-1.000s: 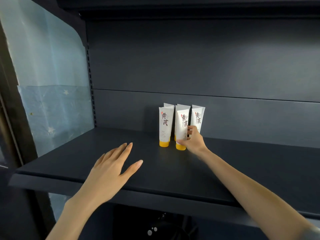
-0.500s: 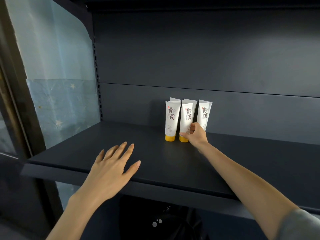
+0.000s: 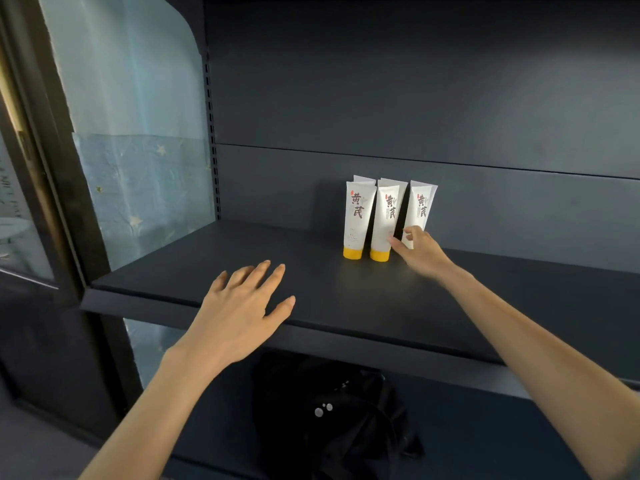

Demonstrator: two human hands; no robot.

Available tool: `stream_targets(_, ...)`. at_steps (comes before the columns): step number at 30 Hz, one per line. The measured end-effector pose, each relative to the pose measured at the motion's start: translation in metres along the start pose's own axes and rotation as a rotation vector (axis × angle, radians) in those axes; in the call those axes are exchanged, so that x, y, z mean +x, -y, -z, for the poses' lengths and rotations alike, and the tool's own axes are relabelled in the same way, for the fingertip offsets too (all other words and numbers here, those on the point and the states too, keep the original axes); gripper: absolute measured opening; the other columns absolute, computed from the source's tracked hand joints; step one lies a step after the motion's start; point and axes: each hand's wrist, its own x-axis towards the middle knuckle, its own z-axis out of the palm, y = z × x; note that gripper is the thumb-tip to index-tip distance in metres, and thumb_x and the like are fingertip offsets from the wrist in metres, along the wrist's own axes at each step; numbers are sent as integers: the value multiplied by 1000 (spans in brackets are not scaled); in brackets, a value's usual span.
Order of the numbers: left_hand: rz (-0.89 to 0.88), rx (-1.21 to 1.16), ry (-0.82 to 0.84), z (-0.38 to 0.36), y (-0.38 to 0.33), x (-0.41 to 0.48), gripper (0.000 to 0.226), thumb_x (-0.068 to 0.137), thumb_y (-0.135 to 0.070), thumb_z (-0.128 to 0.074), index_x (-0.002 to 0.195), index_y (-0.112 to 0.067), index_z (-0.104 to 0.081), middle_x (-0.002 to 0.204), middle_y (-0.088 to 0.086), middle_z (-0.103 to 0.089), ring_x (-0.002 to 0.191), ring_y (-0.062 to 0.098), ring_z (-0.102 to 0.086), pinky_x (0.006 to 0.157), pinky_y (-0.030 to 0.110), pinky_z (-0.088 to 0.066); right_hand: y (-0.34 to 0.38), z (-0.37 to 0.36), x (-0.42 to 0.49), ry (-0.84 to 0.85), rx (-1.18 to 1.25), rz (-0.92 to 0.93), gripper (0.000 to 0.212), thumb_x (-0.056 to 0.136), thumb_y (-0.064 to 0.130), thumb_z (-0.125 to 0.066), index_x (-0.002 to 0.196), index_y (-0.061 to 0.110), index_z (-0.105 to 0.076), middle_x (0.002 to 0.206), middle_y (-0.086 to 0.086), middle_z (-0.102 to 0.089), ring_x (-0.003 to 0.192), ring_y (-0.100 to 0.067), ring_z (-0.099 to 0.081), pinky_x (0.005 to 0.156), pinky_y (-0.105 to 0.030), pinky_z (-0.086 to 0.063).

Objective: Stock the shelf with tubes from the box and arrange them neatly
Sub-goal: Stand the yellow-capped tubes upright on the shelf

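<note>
White tubes (image 3: pixel 358 216) with yellow caps stand cap-down in a tight cluster on the dark shelf (image 3: pixel 207 271), close to its back panel (image 3: pixel 485 202), labels facing out; standing on the caps likely keeps them steady and readable. Three form a front row and the tops of at least two more peek out behind. The right hand (image 3: pixel 420 252) reaches into the gap between the middle tube (image 3: pixel 388 216) and the right-hand tube (image 3: pixel 420 206), one fingertip against the middle one, probably squaring the row; whether it pinches a tube or only nudges it I cannot tell. It hides the right-hand tube's cap. The left hand (image 3: pixel 239 306) is released, fingers spread flat over the shelf's front edge, perhaps for balance; contact is unclear. The box is out of view, and a dark bag (image 3: pixel 329 410) below is hard to make out
</note>
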Motion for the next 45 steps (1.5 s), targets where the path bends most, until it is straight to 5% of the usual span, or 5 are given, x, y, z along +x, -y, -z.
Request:
stream_targets(9,-126,-10,25,-7,-26,-1,69,90,-62,-7,151,-29,-2,160,-6,-8,146,14,-11,118,40,-12,-19,43,-122,-99,-420,66,72,92,60,-32,151,20,-19,157,-1,-20,146,-22,-12,118,-48,-17)
stream_targets(19,-315,-137,35,-10,-100,-16,97,64,-71,21,150,-30,5,160,-8,-4,146,10,-6,119,38,-9,-93,80,-258,-170,-578,-209,87,75,73,-6,151,31,3,159,8,11,146,-15,16,117,-46,2)
stream_targets(23,-407,-126,6,-4,-143,-27,112,56,-74,38,151,-28,1,160,-6,-8,146,13,-10,118,40,-11,-130,108,-302,-205,-645,-312,87,76,72,-5,151,30,5,160,6,10,147,-17,13,117,-46,0)
stream_targets(34,-682,-186,97,-4,-309,-83,92,77,-70,16,150,-23,-14,157,-1,-21,144,17,-23,116,43,-18,-230,176,-445,-215,-603,-585,87,76,74,-7,152,31,4,160,8,7,147,-16,9,117,-48,-1)
stream_targets(45,-900,-240,279,-60,-454,-143,75,76,-69,12,140,-31,20,160,-10,3,146,7,1,118,34,-5,-319,188,-579,-224,-460,-868,85,78,72,-12,152,31,-4,160,7,2,147,-14,6,117,-50,-4)
